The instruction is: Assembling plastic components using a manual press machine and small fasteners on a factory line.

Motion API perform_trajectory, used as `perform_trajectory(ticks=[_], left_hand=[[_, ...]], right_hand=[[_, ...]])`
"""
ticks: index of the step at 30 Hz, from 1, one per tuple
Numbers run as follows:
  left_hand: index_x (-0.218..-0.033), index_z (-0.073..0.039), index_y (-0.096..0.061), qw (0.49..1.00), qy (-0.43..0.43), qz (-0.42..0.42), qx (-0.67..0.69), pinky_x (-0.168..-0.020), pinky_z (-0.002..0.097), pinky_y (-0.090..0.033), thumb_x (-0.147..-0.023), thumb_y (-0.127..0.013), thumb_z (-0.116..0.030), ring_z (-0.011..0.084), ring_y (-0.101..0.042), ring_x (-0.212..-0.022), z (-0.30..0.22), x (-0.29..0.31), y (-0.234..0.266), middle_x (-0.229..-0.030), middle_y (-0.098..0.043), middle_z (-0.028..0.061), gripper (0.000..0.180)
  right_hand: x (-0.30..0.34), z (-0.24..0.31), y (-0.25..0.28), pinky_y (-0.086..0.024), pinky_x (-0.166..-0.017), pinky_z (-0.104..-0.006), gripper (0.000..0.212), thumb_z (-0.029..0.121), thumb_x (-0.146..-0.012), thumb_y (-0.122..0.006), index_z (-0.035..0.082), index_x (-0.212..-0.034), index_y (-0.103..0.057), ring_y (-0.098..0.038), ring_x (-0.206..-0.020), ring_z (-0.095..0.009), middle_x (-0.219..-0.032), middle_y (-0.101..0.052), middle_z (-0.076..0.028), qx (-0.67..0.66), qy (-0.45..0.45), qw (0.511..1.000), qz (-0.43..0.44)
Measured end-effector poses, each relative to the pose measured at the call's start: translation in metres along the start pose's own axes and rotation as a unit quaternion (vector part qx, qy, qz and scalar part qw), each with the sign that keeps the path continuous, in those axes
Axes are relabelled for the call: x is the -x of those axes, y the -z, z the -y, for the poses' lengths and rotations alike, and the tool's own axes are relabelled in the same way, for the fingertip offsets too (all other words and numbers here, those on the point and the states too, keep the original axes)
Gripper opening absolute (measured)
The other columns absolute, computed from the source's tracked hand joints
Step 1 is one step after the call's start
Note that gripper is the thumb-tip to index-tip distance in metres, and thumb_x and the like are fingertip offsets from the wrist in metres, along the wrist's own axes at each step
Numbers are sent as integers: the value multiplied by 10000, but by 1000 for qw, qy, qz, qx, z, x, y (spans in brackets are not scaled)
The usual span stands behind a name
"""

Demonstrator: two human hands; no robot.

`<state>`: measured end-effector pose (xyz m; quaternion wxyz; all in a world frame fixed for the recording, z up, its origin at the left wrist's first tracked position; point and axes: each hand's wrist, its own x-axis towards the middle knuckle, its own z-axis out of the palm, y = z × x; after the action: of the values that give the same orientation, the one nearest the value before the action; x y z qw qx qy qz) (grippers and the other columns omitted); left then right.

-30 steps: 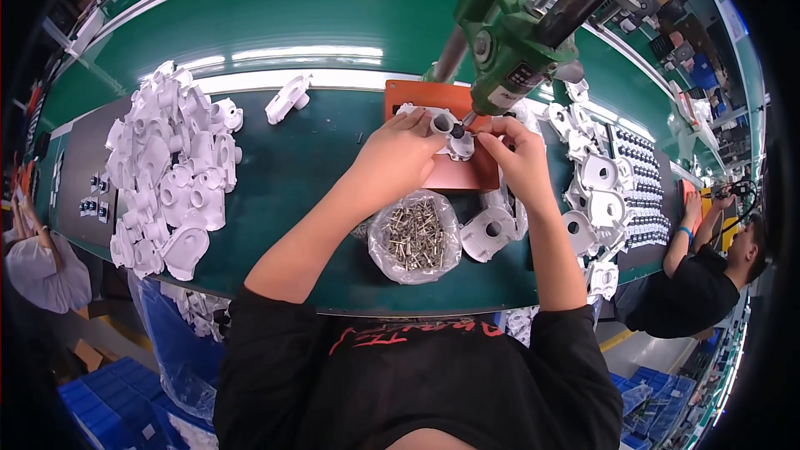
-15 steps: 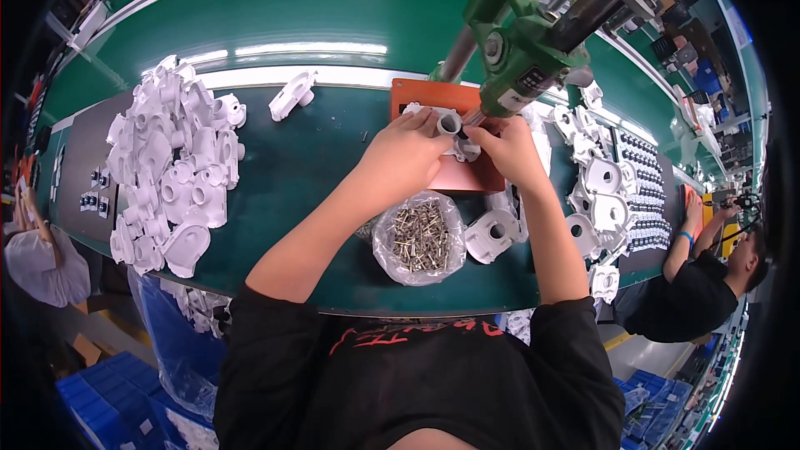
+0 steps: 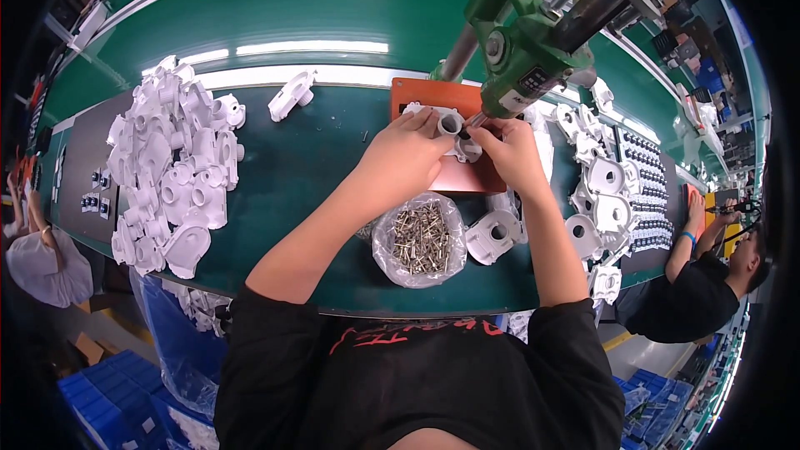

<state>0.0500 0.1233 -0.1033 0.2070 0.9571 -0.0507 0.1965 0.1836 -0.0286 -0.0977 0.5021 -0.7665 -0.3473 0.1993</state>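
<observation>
A white plastic housing (image 3: 450, 123) with a round tube lies on the orange base plate (image 3: 457, 182) of a green bench press (image 3: 527, 75). Curled over its left side, my left hand (image 3: 407, 148) holds it against the plate. My right hand (image 3: 512, 152) has thumb and fingertips pinched together at the housing's right side, just below the press head. Whatever sits between those fingertips is too small and covered to make out. Close in front of the plate stands a clear plastic bag (image 3: 419, 239) of small metal pins.
White housings form a heap (image 3: 172, 171) on the left, with a lone housing (image 3: 292, 96) behind. More loose housings (image 3: 609, 210) lie right, beside rows of black-topped parts (image 3: 647, 192). One housing (image 3: 493, 236) rests by my right forearm. Co-workers sit at both sides.
The fingertips of my right hand have shifted very slightly beside the housing. My left hand stays in place on it, and the press head has not visibly moved.
</observation>
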Motion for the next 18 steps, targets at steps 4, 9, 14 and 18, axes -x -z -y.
perform_trajectory(ticks=[4,9,14,18], left_hand=[[-912,-20,-615,1000,3,5,-4,-994,445,-401,-711,-568,-84,356,-515,-1154,1,0,-1,-1160,-561,266,217],[-916,-20,-618,1000,0,3,-4,-995,444,-399,-712,-563,-79,355,-513,-1157,1,1,-1,-1165,-557,267,219],[-917,-26,-621,1000,1,4,-3,-996,442,-397,-715,-562,-80,357,-518,-1151,0,-1,0,-1159,-562,266,217],[-922,-30,-624,1000,0,-6,0,-1001,440,-394,-718,-563,-87,358,-523,-1146,1,1,0,-1154,-566,267,220]], right_hand=[[-1,1,2,-464,-686,-291,185,99,-783,-634,-56,-883,-629,-588,-702,-151,-759,-644,-108,31,10,999,-22],[-2,8,-1,-437,-674,-231,124,43,-800,-617,-36,-895,-618,-543,-723,-82,-795,-613,-30,53,14,998,3],[-3,-8,-3,-456,-695,-237,118,7,-793,-614,-17,-909,-609,-546,-725,-88,-800,-594,-20,84,57,995,-11],[7,-4,-4,-449,-749,-250,169,28,-794,-618,-14,-958,-624,-550,-826,-127,-906,-593,-59,95,31,995,-22]])
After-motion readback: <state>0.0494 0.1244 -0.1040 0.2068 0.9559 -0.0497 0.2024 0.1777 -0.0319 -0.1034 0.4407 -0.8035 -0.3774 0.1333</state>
